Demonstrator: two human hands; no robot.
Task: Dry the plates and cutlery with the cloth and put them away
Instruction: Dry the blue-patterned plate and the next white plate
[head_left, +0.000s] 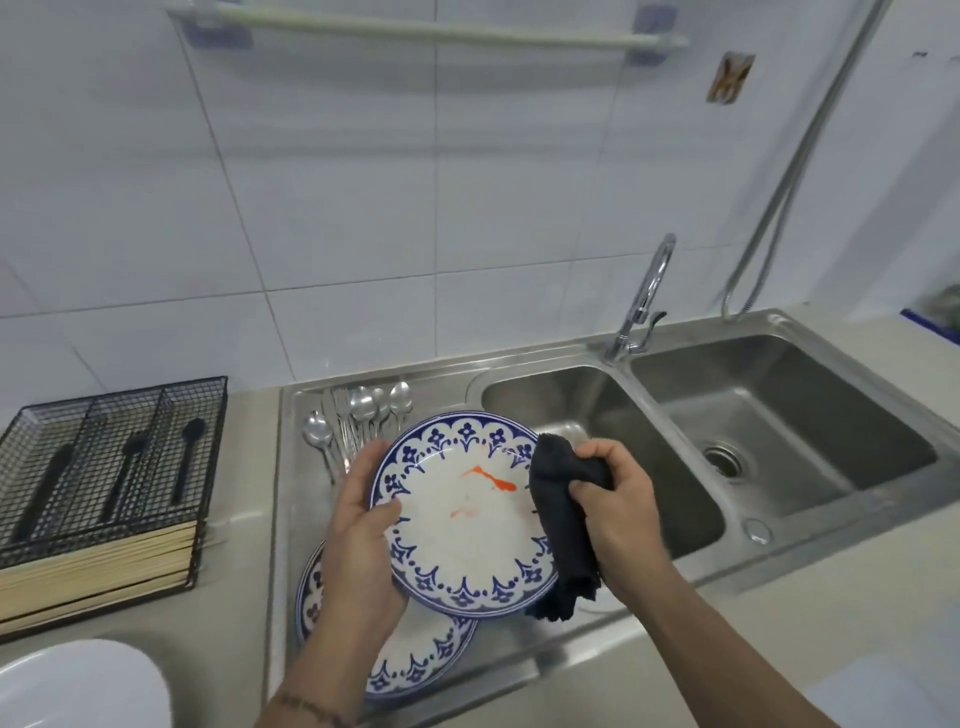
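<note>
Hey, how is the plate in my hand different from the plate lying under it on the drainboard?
The held plate is lifted and tilted, gripped at its rim by the left hand; the lower plate lies flat on the drainboard. The held plate shows its whole face, with orange smears; the lower plate is mostly hidden. The dark cloth, gripped by the right hand, touches only the held plate. Both are white with a blue patterned border.

The left hand (358, 525) grips a blue-patterned plate (462, 514) by its rim, tilted over the drainboard (291, 519). The right hand (618, 514) clutches a dark cloth (563, 525) against the plate's right edge. A second plate (421, 654) lies beneath, spoons (363, 410) behind.
</note>
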